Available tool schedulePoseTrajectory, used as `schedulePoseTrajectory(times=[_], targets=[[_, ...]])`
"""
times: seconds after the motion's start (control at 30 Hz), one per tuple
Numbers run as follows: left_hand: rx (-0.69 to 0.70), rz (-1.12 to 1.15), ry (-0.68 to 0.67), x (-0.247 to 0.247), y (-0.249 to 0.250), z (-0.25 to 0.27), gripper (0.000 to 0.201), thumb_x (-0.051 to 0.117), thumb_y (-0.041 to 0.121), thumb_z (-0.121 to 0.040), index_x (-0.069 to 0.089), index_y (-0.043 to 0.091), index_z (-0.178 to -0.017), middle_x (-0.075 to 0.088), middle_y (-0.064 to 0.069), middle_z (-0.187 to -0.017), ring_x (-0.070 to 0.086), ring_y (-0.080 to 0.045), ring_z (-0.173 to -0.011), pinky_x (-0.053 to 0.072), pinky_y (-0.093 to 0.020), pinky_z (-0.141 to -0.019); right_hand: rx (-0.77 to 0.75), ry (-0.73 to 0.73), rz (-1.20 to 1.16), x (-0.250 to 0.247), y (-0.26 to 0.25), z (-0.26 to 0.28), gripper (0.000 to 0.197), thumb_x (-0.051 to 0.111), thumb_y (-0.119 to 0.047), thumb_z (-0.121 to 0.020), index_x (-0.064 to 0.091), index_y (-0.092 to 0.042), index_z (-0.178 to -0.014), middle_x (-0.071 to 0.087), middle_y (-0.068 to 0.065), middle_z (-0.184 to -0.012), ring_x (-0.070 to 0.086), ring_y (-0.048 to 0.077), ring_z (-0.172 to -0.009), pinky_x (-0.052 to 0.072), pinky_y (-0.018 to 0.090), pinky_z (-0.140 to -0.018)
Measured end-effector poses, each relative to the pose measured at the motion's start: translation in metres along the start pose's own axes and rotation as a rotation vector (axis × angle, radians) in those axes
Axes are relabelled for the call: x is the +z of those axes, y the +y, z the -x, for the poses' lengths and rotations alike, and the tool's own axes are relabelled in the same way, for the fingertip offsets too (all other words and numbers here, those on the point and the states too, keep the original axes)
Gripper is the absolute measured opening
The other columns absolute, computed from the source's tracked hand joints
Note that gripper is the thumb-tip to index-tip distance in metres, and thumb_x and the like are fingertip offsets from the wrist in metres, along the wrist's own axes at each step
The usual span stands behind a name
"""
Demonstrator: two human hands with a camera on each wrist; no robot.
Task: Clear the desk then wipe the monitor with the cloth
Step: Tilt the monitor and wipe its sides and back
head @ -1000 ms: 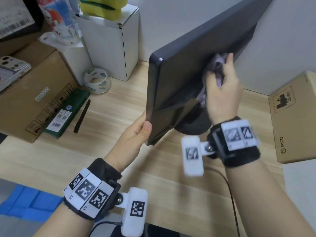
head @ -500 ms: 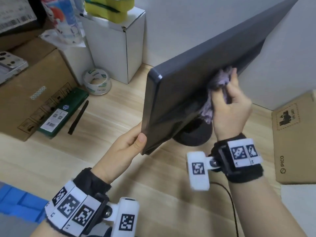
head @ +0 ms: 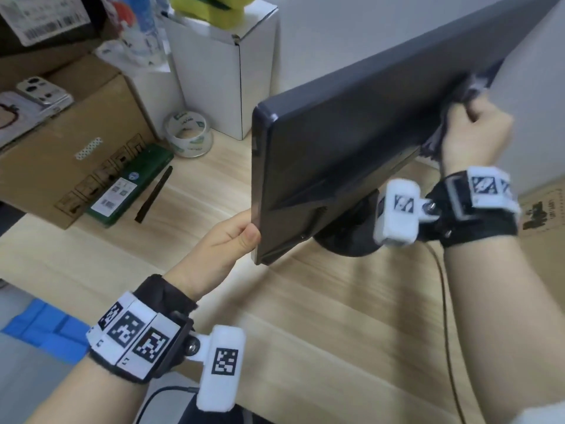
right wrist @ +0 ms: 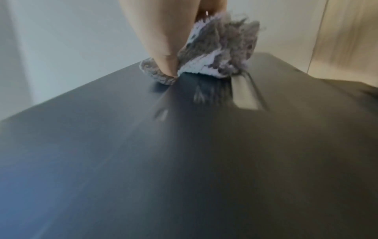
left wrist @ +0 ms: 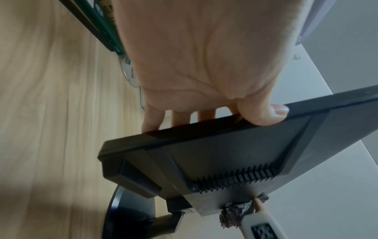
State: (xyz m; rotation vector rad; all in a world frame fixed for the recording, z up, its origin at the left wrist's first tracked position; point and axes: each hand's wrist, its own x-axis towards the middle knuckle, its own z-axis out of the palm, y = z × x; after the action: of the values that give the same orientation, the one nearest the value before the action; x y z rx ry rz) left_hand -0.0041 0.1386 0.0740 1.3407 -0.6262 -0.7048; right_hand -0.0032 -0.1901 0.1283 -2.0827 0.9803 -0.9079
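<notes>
A dark grey monitor (head: 351, 142) stands on its round base on the wooden desk (head: 305, 316), with its back turned to me. My left hand (head: 226, 240) grips the monitor's near side edge, thumb on the back (left wrist: 263, 116) and fingers round the front. My right hand (head: 470, 130) holds a bunched grey-and-white cloth (right wrist: 216, 53) and presses it against the monitor's back (right wrist: 163, 161) near the far upper part. The cloth (left wrist: 237, 211) also shows small in the left wrist view.
At the left of the desk lie a green box (head: 128, 185), a black pen (head: 154, 194) and a tape roll (head: 188, 134) beside a brown carton (head: 61, 142) and a white box (head: 226, 65). Another carton (head: 544, 215) sits at the right. A cable (head: 446, 316) runs behind the base.
My right hand has slid the cloth along the monitor's back, away from the stand and towards the far upper edge. The left hand keeps its grip on the side edge.
</notes>
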Motion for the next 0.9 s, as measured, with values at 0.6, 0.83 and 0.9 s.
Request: schedulePoseTrajectory(times=[0.6,0.83,0.9], targets=[[-0.099,0.033,-0.227,0.0,-0.004,-0.001,0.046,0.057,0.069,-0.068,0.06,0.045,-0.108,0.061,-0.002,-0.105,0.054,-0.022,-0.095,0.046,-0.032,-0.084,-0.301,-0.409,-0.496,0.045,-0.001,0.277,0.051,0.032,-0.042,-0.096,0.031,-0.012,-0.138,0.019,0.03,-0.15,0.015,0.041,-0.14,0.012,0.032,-0.119],[-0.113,-0.01,-0.347,0.005,-0.005,-0.003,0.032,0.052,0.06,-0.075,0.059,0.046,-0.103,0.062,0.028,-0.09,0.054,0.009,-0.077,0.043,-0.009,-0.069,0.266,-0.733,-0.578,0.04,0.016,0.33,0.026,0.029,-0.032,-0.095,0.05,-0.044,-0.105,0.052,-0.021,-0.118,0.048,-0.006,-0.111,0.031,0.021,-0.107],[-0.107,0.015,-0.349,0.006,-0.004,-0.003,0.035,0.052,0.058,-0.076,0.058,0.044,-0.108,0.063,0.022,-0.095,0.055,0.002,-0.08,0.043,-0.011,-0.071,0.515,-0.632,-0.644,0.04,0.001,0.317,0.025,0.028,-0.025,-0.1,0.05,-0.038,-0.096,0.054,-0.008,-0.117,0.049,-0.001,-0.105,0.031,0.021,-0.104]])
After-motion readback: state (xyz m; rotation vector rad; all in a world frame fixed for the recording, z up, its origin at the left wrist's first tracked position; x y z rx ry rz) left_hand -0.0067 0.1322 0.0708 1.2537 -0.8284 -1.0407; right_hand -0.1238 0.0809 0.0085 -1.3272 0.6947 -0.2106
